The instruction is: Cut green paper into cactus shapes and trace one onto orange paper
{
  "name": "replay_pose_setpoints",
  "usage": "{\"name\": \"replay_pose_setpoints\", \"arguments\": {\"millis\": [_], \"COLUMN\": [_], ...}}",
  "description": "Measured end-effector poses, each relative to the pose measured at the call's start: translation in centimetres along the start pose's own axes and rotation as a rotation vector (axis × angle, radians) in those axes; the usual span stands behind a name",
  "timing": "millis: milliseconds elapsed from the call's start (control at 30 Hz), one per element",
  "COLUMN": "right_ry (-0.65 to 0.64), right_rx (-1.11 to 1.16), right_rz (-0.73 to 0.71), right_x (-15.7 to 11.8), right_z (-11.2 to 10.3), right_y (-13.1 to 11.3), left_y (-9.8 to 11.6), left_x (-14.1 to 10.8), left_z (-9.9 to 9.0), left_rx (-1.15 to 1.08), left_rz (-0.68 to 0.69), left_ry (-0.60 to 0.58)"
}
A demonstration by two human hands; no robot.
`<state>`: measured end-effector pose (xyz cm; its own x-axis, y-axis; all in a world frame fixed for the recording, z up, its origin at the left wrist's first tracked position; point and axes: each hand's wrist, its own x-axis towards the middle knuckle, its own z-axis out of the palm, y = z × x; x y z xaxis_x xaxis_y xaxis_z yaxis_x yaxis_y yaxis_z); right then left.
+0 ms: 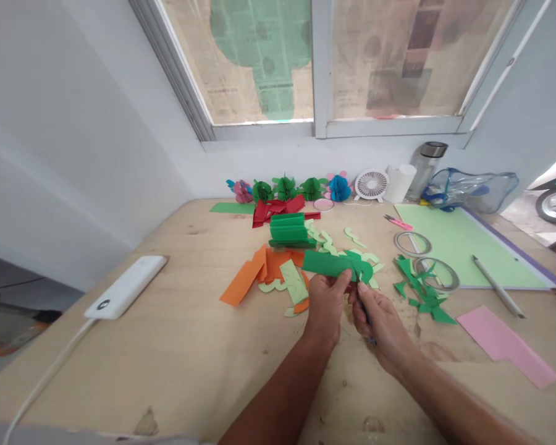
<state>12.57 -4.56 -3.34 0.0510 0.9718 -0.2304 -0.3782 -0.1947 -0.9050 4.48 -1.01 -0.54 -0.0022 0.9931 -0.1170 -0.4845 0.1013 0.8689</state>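
Note:
My left hand (327, 306) grips a folded strip of green paper (327, 262) near its lower edge, thumb on top. In my right hand (380, 318) is a dark craft knife or pair of scissors (366, 312), mostly covered by the fingers, its tip at the green paper's right part. That right end has a curved, cut outline. Beneath and behind the paper lie pale green wavy cutouts (327, 241). A pleated stack of dark green paper (288, 228) sits just beyond, and folded orange paper (245, 278) lies to the left of my hands.
Green scraps (426, 293), tape rolls (438, 274), a grey pen (498, 287) and pink paper (507, 346) lie to the right. Paper honeycomb figures (286, 187), a small fan (371, 185) and a bottle (427, 170) line the wall. A white power bank (126, 287) with a cable is left.

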Motion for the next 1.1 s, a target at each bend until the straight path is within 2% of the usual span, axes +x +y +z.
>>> {"name": "replay_pose_setpoints", "arguments": {"millis": [733, 1100], "right_ry": [-0.02, -0.005], "right_rx": [0.034, 0.046], "right_rz": [-0.011, -0.009], "right_x": [0.04, 0.2], "right_z": [-0.06, -0.26], "right_y": [-0.1, -0.1], "left_y": [-0.03, -0.42], "left_x": [0.06, 0.44], "left_z": [-0.34, -0.64], "left_rx": [0.055, 0.101], "left_rz": [-0.022, -0.048], "left_ry": [-0.085, -0.087]}}
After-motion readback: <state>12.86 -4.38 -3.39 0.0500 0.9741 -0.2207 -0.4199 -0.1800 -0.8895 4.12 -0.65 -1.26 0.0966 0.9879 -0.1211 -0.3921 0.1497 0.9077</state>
